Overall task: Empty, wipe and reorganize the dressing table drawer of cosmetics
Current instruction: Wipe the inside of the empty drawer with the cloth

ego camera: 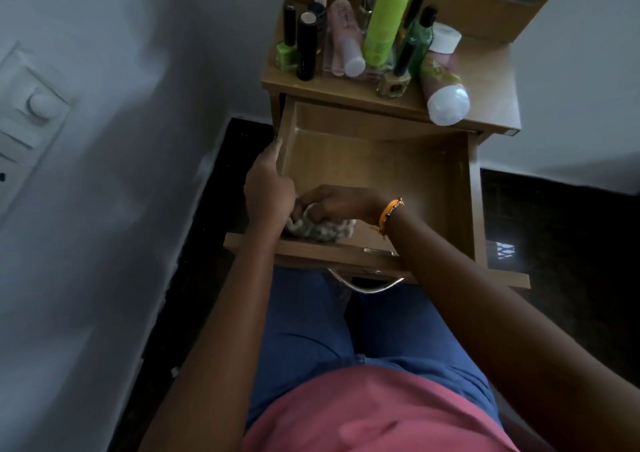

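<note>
The drawer (408,174) stood pulled well out from under the counter (485,81), its pale wooden floor bare and lit warm toward three o'clock, with shadow along the back wall at twelve. Down in the near-left corner, at about seven o'clock inside the drawer, sat the cloth (318,228), a crumpled, mottled grey-and-white wad pressed against the front panel. The right hand (332,204) was on top of it, fingers curled down and gripping the bunched fabric, an orange bracelet (389,214) round the wrist. The left hand (268,183) was up at the drawer's left wall, at nine o'clock, fingers reaching along the top edge of the side panel; whether they were clasping the rim or only resting against it could not be told, since the frame was blurred there. The metal handle (367,283) curved out below the drawer front at six o'clock, just above the person's blue-trousered knees. Up on the counter at twelve o'clock the cosmetics crowded together: a tall lime-green tube (384,22) upright in the middle, a green nail polish bottle (286,52) with a black cap at ten o'clock of the group, a black tube (306,48) just beside it, and a pink bottle with a white cap (445,88) lying on its side at four o'clock, its cap overhanging the counter's front edge.
</note>
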